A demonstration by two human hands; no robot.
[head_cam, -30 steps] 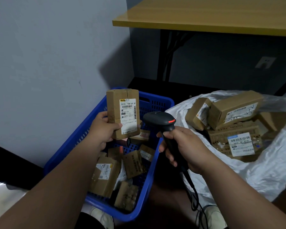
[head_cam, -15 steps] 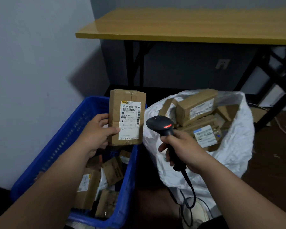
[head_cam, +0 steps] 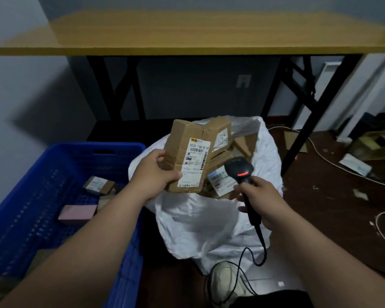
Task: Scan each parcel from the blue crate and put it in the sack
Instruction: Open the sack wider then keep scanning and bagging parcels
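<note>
My left hand (head_cam: 153,174) grips a brown cardboard parcel (head_cam: 187,155) with a white shipping label, held tilted above the open mouth of the white sack (head_cam: 205,221). Several labelled cardboard parcels (head_cam: 222,182) lie inside the sack. My right hand (head_cam: 261,200) grips the handle of a black barcode scanner (head_cam: 239,168) with a red light, just right of the held parcel, over the sack. The blue crate (head_cam: 60,196) stands to the left with a few parcels in it, among them a pink box (head_cam: 77,214) and a small brown box (head_cam: 98,185).
A yellow-topped table (head_cam: 187,34) on black legs stands behind the sack. The scanner cable (head_cam: 259,243) loops down to the floor by a pale shoe (head_cam: 226,283). Cardboard scraps and cables (head_cam: 342,167) lie on the dark floor at right. A grey wall runs along the left.
My left hand has carried the parcel rightward from above the crate to over the sack's mouth. My right hand with the scanner has stayed beside it, and the view has swung right.
</note>
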